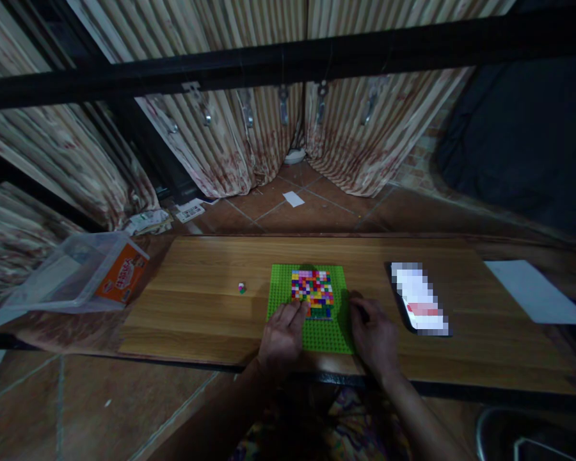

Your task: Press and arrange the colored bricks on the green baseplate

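Note:
A green studded baseplate (281,288) lies on a wooden board (196,307). A patch of small multicoloured bricks (312,291) covers its middle. My left hand (281,336) rests on the plate's near left part, its fingers curled and its fingertips at the lower left corner of the brick patch. My right hand (372,333) lies at the plate's right edge with fingers bent inward against it. Whether either hand holds a brick is hidden. A lone small brick (241,288) sits on the board to the left of the plate.
A phone (420,298) lies on the board to the right of my right hand. A clear plastic tub (72,272) with an orange label stands off the board's left end. A white sheet (535,291) lies at far right. Curtains and a black bar are behind.

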